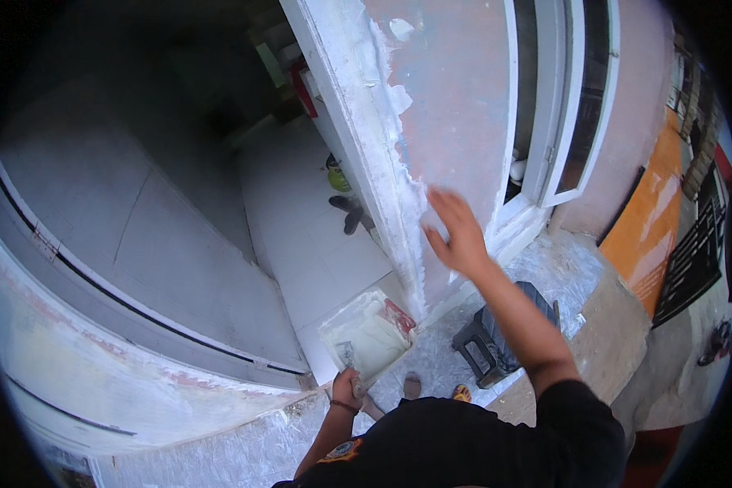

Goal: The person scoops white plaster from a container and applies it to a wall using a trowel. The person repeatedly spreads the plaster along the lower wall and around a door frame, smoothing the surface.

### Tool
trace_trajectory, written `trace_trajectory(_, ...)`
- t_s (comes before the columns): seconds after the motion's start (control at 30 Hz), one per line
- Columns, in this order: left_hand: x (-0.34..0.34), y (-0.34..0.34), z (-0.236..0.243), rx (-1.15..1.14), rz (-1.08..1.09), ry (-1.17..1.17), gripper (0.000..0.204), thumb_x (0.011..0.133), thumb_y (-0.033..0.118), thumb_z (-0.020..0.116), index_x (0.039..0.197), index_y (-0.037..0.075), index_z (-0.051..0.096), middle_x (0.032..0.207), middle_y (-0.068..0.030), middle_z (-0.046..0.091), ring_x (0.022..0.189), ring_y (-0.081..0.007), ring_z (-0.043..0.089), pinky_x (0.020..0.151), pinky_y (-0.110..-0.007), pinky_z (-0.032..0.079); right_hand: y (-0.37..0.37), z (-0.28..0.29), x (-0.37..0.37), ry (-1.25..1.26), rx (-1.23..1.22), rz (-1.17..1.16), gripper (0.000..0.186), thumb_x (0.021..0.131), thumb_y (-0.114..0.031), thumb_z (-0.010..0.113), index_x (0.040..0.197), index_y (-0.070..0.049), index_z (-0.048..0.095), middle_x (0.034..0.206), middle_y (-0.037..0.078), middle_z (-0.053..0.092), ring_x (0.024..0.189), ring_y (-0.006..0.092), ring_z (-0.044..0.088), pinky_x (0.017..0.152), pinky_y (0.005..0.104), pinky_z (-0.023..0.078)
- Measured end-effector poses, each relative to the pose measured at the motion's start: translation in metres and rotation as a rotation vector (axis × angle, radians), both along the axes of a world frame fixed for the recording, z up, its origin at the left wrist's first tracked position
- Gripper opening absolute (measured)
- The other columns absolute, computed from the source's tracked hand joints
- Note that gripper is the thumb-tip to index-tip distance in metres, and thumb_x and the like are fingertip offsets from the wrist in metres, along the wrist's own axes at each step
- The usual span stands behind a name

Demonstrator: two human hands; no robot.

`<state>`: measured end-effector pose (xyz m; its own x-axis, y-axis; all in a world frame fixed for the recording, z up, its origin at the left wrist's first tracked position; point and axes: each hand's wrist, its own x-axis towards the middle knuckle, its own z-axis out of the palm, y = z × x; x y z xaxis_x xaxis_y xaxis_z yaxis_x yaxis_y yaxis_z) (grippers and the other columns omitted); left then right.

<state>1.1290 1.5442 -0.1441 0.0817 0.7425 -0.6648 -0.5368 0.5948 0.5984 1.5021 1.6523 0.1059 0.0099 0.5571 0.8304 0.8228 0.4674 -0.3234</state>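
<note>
My left hand (345, 385) is closed around the handle of a putty knife (347, 355). Its blade reaches over the near left side of a white tub (405, 342), which holds pale, creamy putty (376, 329). A red patch marks the tub's right wall. Higher up, my right hand (461, 240) stretches toward the wall (455, 106) with its fingers extended and slightly blurred. Nothing shows in it. Rough white putty (392, 98) runs down the wall's edge beside the white door frame (342, 89), left of this hand. Whether the fingertips touch the wall, I cannot tell.
A dark plastic stool (484, 346) stands under my right forearm. An open window (573, 98) juts out at the right. White tiled floor (309, 220) lies beyond the doorway, with dark shoes (348, 213) on it. My feet are on the white-smeared floor by the tub.
</note>
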Motion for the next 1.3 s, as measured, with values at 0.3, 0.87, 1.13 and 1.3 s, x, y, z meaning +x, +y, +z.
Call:
trace_trajectory(0.3,-0.014,-0.063,0.011,0.112,0.262,0.008,0.042,0.078,0.013,0.058,0.119,0.001,0.056,0.104,-0.0140,0.064,0.091,-0.0307,0.067,0.079,-0.043,0.058,0.136,0.140,-0.006,-0.310,0.292,-0.190,0.061,0.089,-0.032,0.066,0.145,-0.018,0.047,0.157,0.012,0.031,0.145,0.0355,0.026,0.117,0.0512,0.025)
trace_trajectory(0.87,-0.016,-0.103,0.024,0.135,0.435,-0.019,0.041,0.085,0.015,0.052,0.122,0.000,0.059,0.114,-0.0142,0.066,0.101,-0.0311,0.066,0.087,-0.045,0.056,0.005,-0.189,0.186,-0.159,-0.868,-0.426,0.024,0.087,-0.021,0.063,0.098,-0.002,0.070,0.096,0.020,0.070,0.090,0.0348,0.069,0.081,0.0434,0.054)
trace_trajectory(1.13,-0.008,-0.095,0.031,-0.048,0.315,0.187,0.026,0.087,0.015,0.049,0.107,0.001,0.059,0.098,-0.0101,0.063,0.090,-0.0248,0.064,0.082,-0.036,0.056,-0.277,-0.458,0.249,0.698,-1.111,-1.225,0.042,0.080,-0.034,0.068,0.101,0.002,0.069,0.098,0.025,0.071,0.091,0.0399,0.069,0.079,0.0478,0.053)
trace_trajectory(1.3,0.017,-0.078,0.035,0.206,0.136,0.304,0.025,0.089,0.016,0.049,0.107,0.003,0.060,0.096,-0.0082,0.064,0.083,-0.0211,0.064,0.077,-0.033,0.055,-0.212,-0.405,0.178,0.735,-0.863,-0.678,0.023,0.085,-0.013,0.062,0.100,0.003,0.069,0.090,0.017,0.071,0.084,0.0287,0.069,0.077,0.0382,0.052)
